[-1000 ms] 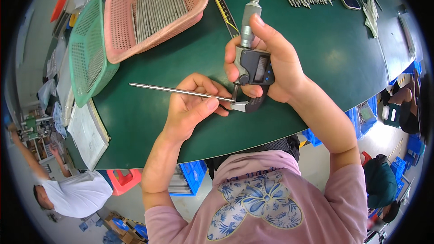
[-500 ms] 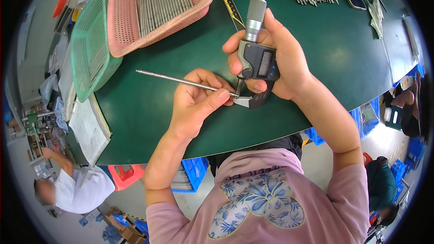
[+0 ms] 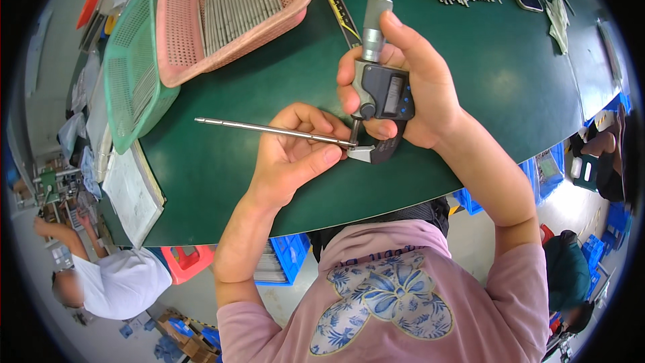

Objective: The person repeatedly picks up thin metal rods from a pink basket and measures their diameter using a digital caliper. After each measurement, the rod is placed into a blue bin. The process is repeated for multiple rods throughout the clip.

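Rod (image 3: 269,130) in left hand (image 3: 283,165) slants less than before.

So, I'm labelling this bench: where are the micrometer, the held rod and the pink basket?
Micrometer (image 3: 377,82), head view: dark display housing.
Held rod (image 3: 271,130), head view: along its shaft.
Pink basket (image 3: 177,28), head view: left wall.

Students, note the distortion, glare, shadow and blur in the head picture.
Head view: the green table has a bowed near edge and glare at right; corners go black; soft shadow falls beside the pink basket; a co-worker at left has a blurred head; the micrometer looks crisp.
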A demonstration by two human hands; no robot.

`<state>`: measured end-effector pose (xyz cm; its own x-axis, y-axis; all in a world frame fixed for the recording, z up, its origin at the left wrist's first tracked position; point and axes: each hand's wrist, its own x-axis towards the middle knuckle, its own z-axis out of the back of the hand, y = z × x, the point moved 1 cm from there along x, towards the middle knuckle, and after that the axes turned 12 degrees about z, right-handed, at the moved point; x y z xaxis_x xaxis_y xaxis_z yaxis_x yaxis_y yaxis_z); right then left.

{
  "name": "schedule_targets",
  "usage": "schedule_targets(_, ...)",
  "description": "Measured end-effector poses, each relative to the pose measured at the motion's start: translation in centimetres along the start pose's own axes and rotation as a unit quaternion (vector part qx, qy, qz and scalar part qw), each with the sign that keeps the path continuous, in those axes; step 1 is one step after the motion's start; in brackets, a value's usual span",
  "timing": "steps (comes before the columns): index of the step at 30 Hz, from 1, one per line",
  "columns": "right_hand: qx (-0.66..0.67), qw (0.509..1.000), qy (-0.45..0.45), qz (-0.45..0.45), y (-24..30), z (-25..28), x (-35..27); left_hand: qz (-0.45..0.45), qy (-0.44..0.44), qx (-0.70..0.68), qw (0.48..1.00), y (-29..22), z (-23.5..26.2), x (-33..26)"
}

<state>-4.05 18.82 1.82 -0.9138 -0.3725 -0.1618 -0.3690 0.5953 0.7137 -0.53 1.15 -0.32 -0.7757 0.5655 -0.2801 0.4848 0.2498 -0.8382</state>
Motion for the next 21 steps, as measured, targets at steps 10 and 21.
schedule_targets(10, 0.015, 0.999, 0.017, 0.025, -0.33, 0.07, 0.08, -0.002, -0.033, 0.008, 0.999, 0.3, -0.23, -0.13)
schedule_targets(21, 0.037, 0.999, -0.004, 0.009, -0.49, 0.14, 0.21, -0.024, -0.034, 0.016, 0.999, 0.4, -0.29, -0.12)
